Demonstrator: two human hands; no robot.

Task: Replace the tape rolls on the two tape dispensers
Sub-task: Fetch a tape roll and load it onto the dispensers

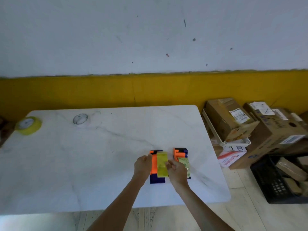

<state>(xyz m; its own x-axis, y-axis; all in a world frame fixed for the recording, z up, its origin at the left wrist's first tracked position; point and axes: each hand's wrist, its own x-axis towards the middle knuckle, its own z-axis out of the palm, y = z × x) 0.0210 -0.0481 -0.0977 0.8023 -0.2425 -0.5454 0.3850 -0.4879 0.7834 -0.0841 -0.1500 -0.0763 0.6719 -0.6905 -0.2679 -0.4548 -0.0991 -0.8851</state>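
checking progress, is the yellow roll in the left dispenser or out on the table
In: the yellow roll sits in the left dispenser, both hands at it.

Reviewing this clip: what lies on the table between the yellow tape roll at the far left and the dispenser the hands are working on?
In the head view, only a clear tape roll lies there, beside the yellow tape roll; the rest of the table toward the left dispenser is bare.

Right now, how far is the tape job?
Both hands, left hand and right hand, work at the yellow roll on the left dispenser. The right dispenser carries a roll. A yellow-green roll and a clear roll lie apart, far left.
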